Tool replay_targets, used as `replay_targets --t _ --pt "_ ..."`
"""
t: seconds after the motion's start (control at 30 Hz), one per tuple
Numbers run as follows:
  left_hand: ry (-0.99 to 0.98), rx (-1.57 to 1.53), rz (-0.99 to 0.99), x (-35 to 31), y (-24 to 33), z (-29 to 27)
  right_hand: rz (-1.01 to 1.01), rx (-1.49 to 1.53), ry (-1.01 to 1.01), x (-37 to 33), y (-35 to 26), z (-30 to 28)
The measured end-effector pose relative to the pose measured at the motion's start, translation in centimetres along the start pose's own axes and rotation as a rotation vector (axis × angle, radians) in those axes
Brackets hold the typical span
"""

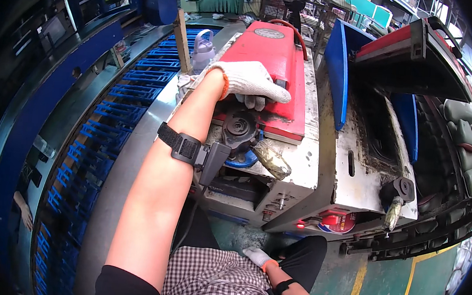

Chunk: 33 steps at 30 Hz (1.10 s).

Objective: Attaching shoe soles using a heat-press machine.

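Observation:
My left hand [253,84], in a white knitted glove with an orange cuff, lies over the near part of a red machine cover [264,49]. Its fingers curl in at the cover's near left side; what they grip is hidden under the hand. Just below stands a dark round knob [239,126], with a lever wrapped in clear yellowish film [272,159] beside it. Low in front of my lap is my right hand [256,256], gloved the same way, by my right leg. Its fingers look loosely extended, and nothing shows in them.
To the right, a second machine has its red-and-black lid [418,56] raised between blue side panels [337,72]. A rack of blue bars [119,106] runs along the left. Behind my left hand stands a lilac bottle [203,49]. Another person's hand [24,210] shows far left.

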State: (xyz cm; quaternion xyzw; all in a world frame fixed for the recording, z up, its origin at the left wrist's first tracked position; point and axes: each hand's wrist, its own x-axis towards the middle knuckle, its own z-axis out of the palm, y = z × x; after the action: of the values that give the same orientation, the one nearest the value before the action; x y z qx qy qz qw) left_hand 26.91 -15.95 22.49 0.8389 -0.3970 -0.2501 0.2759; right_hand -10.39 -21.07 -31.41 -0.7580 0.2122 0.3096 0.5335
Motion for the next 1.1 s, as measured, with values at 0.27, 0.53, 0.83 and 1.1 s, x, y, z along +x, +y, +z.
replay_targets --t 0.27,0.53,0.83,1.1 --pt "0.001 -0.021 0.016 0.1 -0.3 0.0 -0.027 -0.008 0.019 0.4 0.4 0.0" --pt "-0.004 -0.028 0.016 -0.1 -0.2 -0.1 0.011 0.045 -0.006 -0.1 -0.3 -0.4" --pt "0.004 -0.043 0.030 0.1 -0.3 0.1 -0.003 0.048 -0.006 -0.4 -0.6 -0.6" --pt "0.018 -0.035 0.030 -0.1 -0.2 0.0 0.009 0.067 -0.023 -0.6 -1.0 -0.7"
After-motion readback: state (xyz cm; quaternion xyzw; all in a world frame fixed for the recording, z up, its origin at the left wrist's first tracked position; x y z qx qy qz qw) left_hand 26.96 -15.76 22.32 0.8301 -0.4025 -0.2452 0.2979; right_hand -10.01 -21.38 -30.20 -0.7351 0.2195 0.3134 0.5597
